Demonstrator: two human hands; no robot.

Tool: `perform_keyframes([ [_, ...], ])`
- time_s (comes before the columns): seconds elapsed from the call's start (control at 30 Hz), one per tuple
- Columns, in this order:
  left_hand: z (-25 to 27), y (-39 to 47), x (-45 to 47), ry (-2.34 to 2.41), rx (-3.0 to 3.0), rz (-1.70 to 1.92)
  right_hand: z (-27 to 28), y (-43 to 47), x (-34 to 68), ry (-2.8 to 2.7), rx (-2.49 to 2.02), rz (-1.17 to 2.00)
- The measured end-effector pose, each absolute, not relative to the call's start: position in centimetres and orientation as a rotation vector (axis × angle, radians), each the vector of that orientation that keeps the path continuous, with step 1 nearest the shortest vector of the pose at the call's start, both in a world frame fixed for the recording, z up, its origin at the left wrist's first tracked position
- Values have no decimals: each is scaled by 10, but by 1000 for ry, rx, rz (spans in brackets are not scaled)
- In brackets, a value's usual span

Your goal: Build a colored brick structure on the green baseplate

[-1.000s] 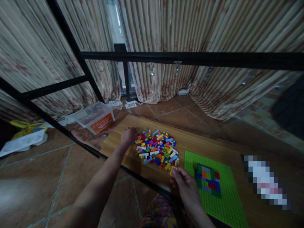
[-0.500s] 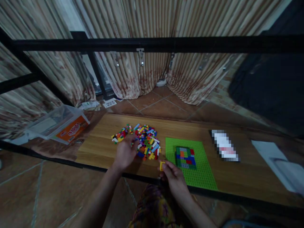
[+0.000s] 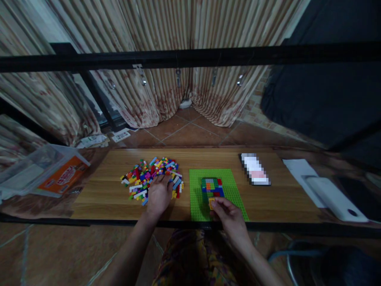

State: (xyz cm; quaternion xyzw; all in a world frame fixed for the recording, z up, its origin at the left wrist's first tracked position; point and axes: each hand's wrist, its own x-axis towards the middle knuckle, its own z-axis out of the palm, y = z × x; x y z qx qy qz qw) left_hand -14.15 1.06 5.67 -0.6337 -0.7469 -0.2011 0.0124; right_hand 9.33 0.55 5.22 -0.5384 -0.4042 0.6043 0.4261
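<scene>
My left hand (image 3: pixel 160 193) rests on the near side of a heap of small coloured toy bricks (image 3: pixel 139 180), its fingers stretched over them; the fingertips are partly lost among the pieces. Between the thumb and fingers of my right hand (image 3: pixel 231 217) is a yellow toy brick (image 3: pixel 212 203) with a hollow face. It is over the near part of a green studded baseplate (image 3: pixel 196 198). On that plate stands a low block of green, blue, red, orange and grey bricks (image 3: pixel 210 185), its near end hidden by my right hand and the yellow brick.
A phone with a blurred screen (image 3: pixel 255 169) lies right of the baseplate on the wooden table (image 3: pixel 98 190). Farther right are a white sheet (image 3: pixel 297 169) and a white device (image 3: pixel 336 200). A clear plastic box with an orange label (image 3: pixel 64 174) sits at the left.
My right hand has carried the yellow brick from beside the baseplate to above it. My left hand stays at the heap, where the bricks look more spread out. The view has turned to the right.
</scene>
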Motion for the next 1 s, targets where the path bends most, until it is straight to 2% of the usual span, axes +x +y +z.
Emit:
perform_keyframes([
  [0.27,56,12,-136,-2286,-1907,-700,44,35,131,-1170,-1420,1104],
  [0.43,56,2,-110,-2276,-1916,-965,37,50,137,-1352,-1398,968],
  [0.63,37,-11,-55,-2159,-2171,-1197,32,60,137,-1619,-1335,880],
  [1.0,22,2,-31,-1978,-2413,-1118,33,72,139,-1673,-1206,970],
])
